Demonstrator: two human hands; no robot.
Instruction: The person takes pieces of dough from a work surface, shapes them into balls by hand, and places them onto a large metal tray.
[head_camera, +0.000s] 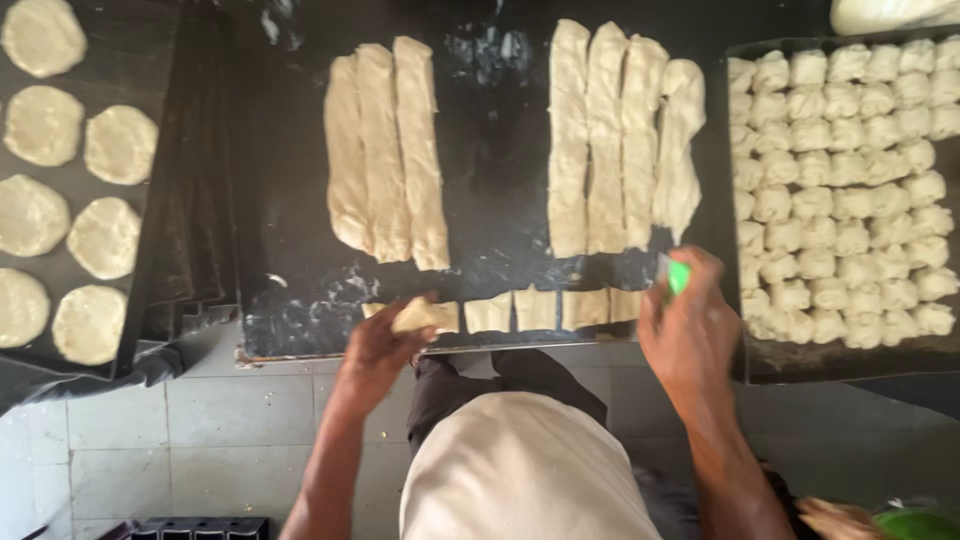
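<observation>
From the head camera, the left hand is pinching a small, soft, squarish dough piece between thumb and fingertips, lifting it just over the near edge of the dark work table. The piece is tilting slightly, its longer side running roughly along that near edge. The right hand is closing around a green-handled cutter, fingers curled tight on it, at the table's near right corner. Between the two hands a cut row of pale rectangular dough blocks is lying along the near edge, the row's long axis running left to right. Farther back on the table, long flat dough strips are lying side by side in a left group, and a second group of strips is lying to the right, all pointing away from the person. The table's surface is showing oily or floury smears. Right of the table, a dark tray is holding rows of lumpy cut pieces. Left of the table, another dark tray is carrying smooth round flattened dough discs.
</observation>
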